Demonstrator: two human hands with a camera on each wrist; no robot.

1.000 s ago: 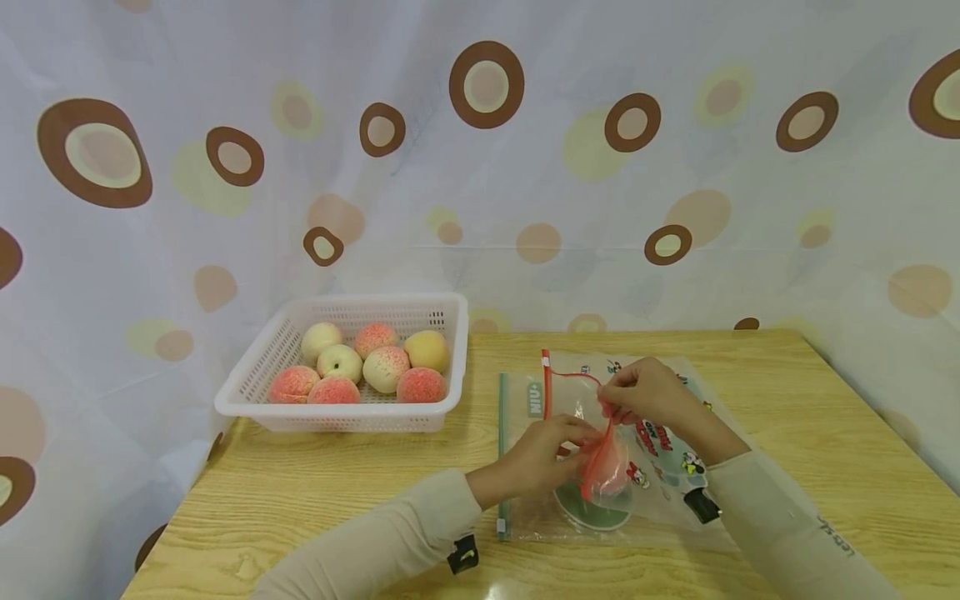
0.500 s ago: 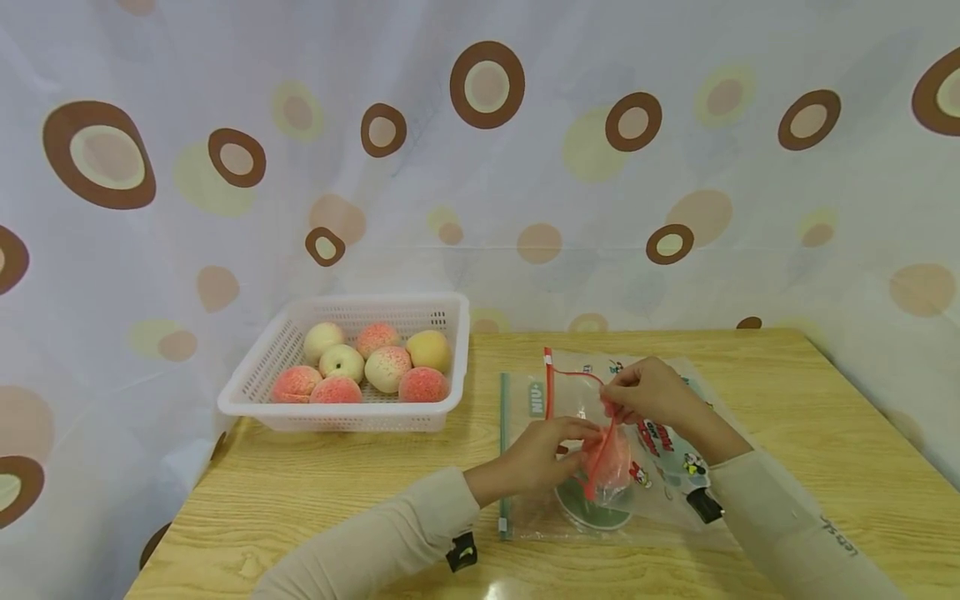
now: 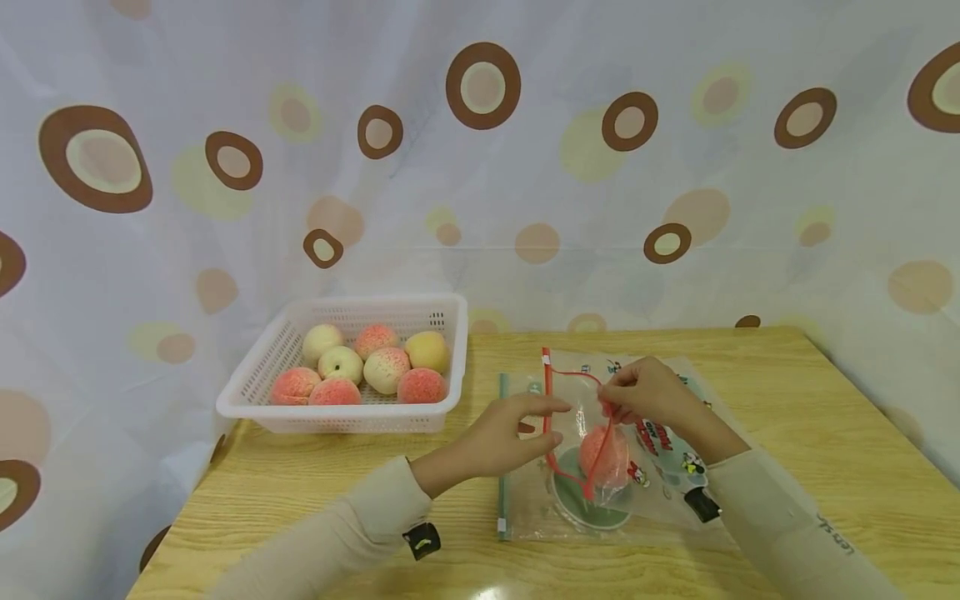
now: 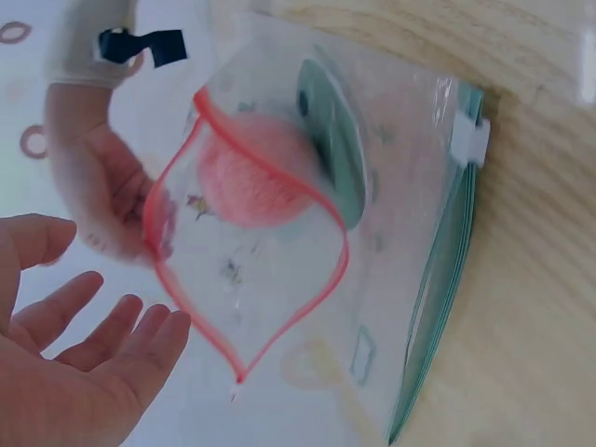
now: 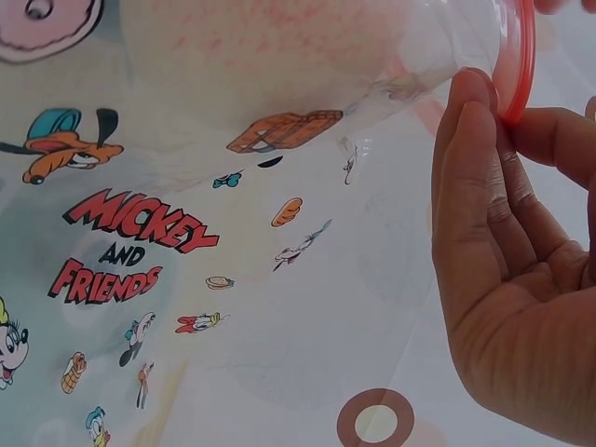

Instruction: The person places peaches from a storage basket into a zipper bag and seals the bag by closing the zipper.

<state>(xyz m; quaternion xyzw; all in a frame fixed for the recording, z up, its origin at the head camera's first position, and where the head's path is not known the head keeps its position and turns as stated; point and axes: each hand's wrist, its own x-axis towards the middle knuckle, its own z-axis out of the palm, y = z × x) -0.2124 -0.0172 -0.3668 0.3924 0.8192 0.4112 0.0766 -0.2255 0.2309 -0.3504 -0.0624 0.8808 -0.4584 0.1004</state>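
Observation:
My right hand (image 3: 654,398) pinches the red zip rim of a clear, cartoon-printed zip bag (image 5: 121,228) between thumb and fingers. Inside that bag lies a pink peach (image 3: 604,457), seen through the plastic. The bag's mouth gapes toward my left hand (image 3: 501,433), whose fingers are spread with nothing between them. In the left wrist view, the left fingertips (image 4: 172,326) are close to the red rim; whether they touch it I cannot tell. Beneath lies a second clear zip bag with a green zip edge (image 3: 504,467) and white slider. A green round shape (image 3: 588,508) shows under the peach.
To the left, a white plastic basket (image 3: 337,412) holds several peaches, pink, pale and one yellow (image 3: 427,352). Everything stands on a wood-grain table (image 3: 360,517). A white curtain (image 3: 420,200) with brown rings hangs behind and beside it.
My left hand has drawn back leftward out of the bag's mouth, leaving the pink peach inside, and its fingers are spread. The right hand keeps its pinch on the rim.

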